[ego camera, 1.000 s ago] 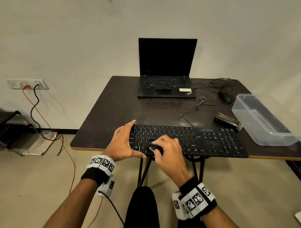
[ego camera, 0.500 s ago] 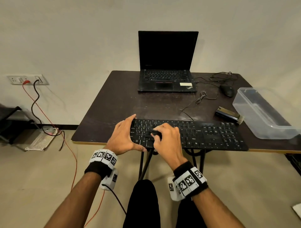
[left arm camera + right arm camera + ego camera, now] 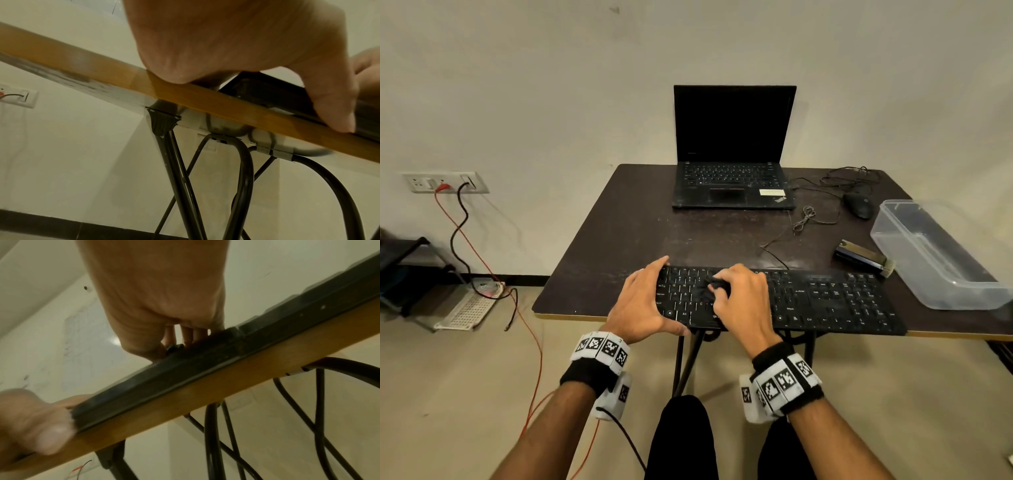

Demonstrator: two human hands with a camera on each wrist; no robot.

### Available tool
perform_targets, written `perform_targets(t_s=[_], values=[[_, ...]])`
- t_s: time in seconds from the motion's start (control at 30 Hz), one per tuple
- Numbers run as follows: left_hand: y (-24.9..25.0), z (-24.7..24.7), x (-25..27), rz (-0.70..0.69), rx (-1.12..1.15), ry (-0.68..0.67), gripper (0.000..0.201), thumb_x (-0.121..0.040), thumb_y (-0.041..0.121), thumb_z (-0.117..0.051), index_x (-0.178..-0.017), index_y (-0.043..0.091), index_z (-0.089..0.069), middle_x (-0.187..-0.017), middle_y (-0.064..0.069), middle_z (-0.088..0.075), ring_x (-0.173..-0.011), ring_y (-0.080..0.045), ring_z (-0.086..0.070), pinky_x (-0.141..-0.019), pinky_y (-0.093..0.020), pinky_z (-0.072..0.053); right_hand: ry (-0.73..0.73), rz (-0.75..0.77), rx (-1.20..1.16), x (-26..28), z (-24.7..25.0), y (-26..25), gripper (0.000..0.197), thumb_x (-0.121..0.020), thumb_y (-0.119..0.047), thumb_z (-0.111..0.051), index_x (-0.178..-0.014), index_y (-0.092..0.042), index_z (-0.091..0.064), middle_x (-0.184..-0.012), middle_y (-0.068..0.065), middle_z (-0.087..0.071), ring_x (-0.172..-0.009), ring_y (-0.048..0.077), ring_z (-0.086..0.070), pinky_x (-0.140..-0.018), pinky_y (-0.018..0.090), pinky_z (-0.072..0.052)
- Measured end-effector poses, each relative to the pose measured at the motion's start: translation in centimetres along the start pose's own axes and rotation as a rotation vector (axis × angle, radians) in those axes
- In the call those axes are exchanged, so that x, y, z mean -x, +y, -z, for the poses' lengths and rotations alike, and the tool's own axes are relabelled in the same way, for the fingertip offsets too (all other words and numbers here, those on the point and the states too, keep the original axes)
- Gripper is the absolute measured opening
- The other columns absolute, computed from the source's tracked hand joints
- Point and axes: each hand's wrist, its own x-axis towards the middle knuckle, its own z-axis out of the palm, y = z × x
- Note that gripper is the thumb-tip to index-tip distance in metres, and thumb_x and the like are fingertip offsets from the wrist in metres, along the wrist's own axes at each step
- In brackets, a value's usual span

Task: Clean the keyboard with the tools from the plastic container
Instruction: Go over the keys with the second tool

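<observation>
A black keyboard [image 3: 825, 301] lies along the near edge of the dark table [image 3: 619, 246]. My left hand [image 3: 643, 301] holds its left end, the index finger at the far corner and the thumb [image 3: 333, 104] on the front edge. My right hand [image 3: 743, 298] grips a crumpled black cloth [image 3: 714, 289] and presses it onto the keys left of centre. In the right wrist view only a small piece of the cloth [image 3: 174, 348] shows under the curled fingers. A clear plastic container [image 3: 928, 270] stands at the right, and a brush [image 3: 863, 258] lies beside it.
An open black laptop [image 3: 732, 178] sits at the back of the table, with a mouse [image 3: 859, 204] and loose cables to its right. Black metal table legs [image 3: 174, 170] run below the edge. A wall socket [image 3: 445, 182] with cords is at the left.
My right hand has slid the cloth from the near rows of keys toward the far rows. My left hand has stayed on the keyboard's left end.
</observation>
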Motion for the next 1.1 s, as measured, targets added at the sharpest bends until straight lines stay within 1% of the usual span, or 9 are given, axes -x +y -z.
perform_targets(t_s=[0.2, 0.37, 0.5, 0.57, 0.67, 0.8, 0.87, 0.97, 1.1], values=[[0.2, 0.1, 0.1, 0.003, 0.004, 0.000, 0.150, -0.037, 0.064, -0.096, -0.162, 0.031, -0.019, -0.150, 0.017, -0.037, -0.143, -0.018, -0.027, -0.121, -0.044, -0.030, -0.123, 0.130, -0.037, 1.1, -0.7, -0.7, 0.017, -0.091, -0.013, -0.073, -0.103, -0.022, -0.081, -0.104, -0.004, -0.070, -0.093, 0.015, -0.062, -0.088, 0.030, -0.030], [0.2, 0.0, 0.1, 0.014, -0.005, -0.005, 0.148, -0.038, 0.064, -0.095, -0.161, 0.033, -0.018, -0.151, 0.016, -0.038, -0.143, -0.017, -0.027, -0.120, -0.045, -0.032, -0.004, -0.005, 0.015, -0.7, -0.8, 0.1, 0.018, -0.092, -0.015, -0.072, -0.106, -0.024, -0.080, -0.108, -0.003, -0.070, -0.094, 0.021, -0.062, -0.085, 0.031, -0.032], [0.4, 0.1, 0.2, -0.006, -0.008, 0.006, 0.147, -0.039, 0.061, -0.096, -0.161, 0.030, -0.019, -0.149, 0.018, -0.037, -0.140, -0.014, -0.027, -0.120, -0.042, -0.029, -0.095, 0.149, 0.013, 0.6, -1.6, -1.3, 0.026, -0.089, -0.007, -0.069, -0.107, -0.022, -0.081, -0.105, -0.005, -0.067, -0.093, 0.017, -0.059, -0.087, 0.030, -0.033], [0.5, 0.0, 0.3, -0.013, -0.005, 0.009, 0.146, -0.041, 0.059, -0.097, -0.161, 0.030, -0.019, -0.147, 0.020, -0.036, -0.139, -0.013, -0.026, -0.119, -0.041, -0.029, -0.053, 0.118, 0.011, 0.5, -1.2, -0.6, 0.025, -0.090, -0.009, -0.070, -0.107, -0.023, -0.081, -0.106, -0.005, -0.069, -0.094, 0.016, -0.060, -0.087, 0.029, -0.027], [0.5, 0.1, 0.1, 0.009, -0.022, 0.002, 0.146, -0.041, 0.059, -0.097, -0.161, 0.032, -0.019, -0.151, 0.016, -0.037, -0.142, -0.017, -0.026, -0.119, -0.043, -0.029, 0.002, 0.012, 0.067, -1.9, -0.8, -0.3, 0.020, -0.091, -0.011, -0.070, -0.104, -0.022, -0.081, -0.106, 0.000, -0.069, -0.095, 0.018, -0.062, -0.092, 0.036, -0.033], [0.6, 0.1, 0.3, -0.003, -0.024, 0.008, 0.145, -0.042, 0.058, -0.097, -0.161, 0.029, -0.021, -0.149, 0.016, -0.039, -0.140, -0.016, -0.029, -0.120, -0.043, -0.031, -0.131, 0.116, 0.058, -1.3, -1.7, -2.0, 0.023, -0.092, -0.012, -0.066, -0.102, -0.025, -0.081, -0.104, -0.004, -0.067, -0.091, 0.016, -0.058, -0.092, 0.036, -0.035], [0.5, -0.1, 0.4, -0.004, -0.013, 0.017, 0.144, -0.040, 0.058, -0.096, -0.160, 0.031, -0.021, -0.145, 0.018, -0.039, -0.140, -0.016, -0.030, -0.118, -0.043, -0.033, -0.092, 0.103, 0.027, -0.5, -1.5, -1.4, 0.021, -0.094, -0.014, -0.067, -0.102, -0.026, -0.081, -0.104, -0.005, -0.068, -0.091, 0.015, -0.059, -0.087, 0.033, -0.029], [0.6, 0.2, 0.2, 0.007, -0.025, 0.009, 0.143, -0.041, 0.058, -0.097, -0.160, 0.033, -0.020, -0.147, 0.016, -0.039, -0.141, -0.018, -0.030, -0.118, -0.044, -0.033, 0.009, -0.017, 0.069, -2.4, -1.3, -1.4, 0.021, -0.096, -0.014, -0.068, -0.110, -0.023, -0.080, -0.113, 0.000, -0.069, -0.097, 0.017, -0.060, -0.092, 0.036, -0.029], [0.7, 0.2, 0.3, 0.012, -0.013, 0.015, 0.142, -0.042, 0.056, -0.097, -0.160, 0.031, -0.021, -0.150, 0.014, -0.040, -0.141, -0.018, -0.030, -0.118, -0.045, -0.033, -0.072, 0.056, 0.081, -2.1, -2.4, -3.5, 0.025, -0.095, -0.011, -0.066, -0.111, -0.023, -0.080, -0.113, 0.001, -0.068, -0.095, 0.015, -0.057, -0.096, 0.037, -0.035]])
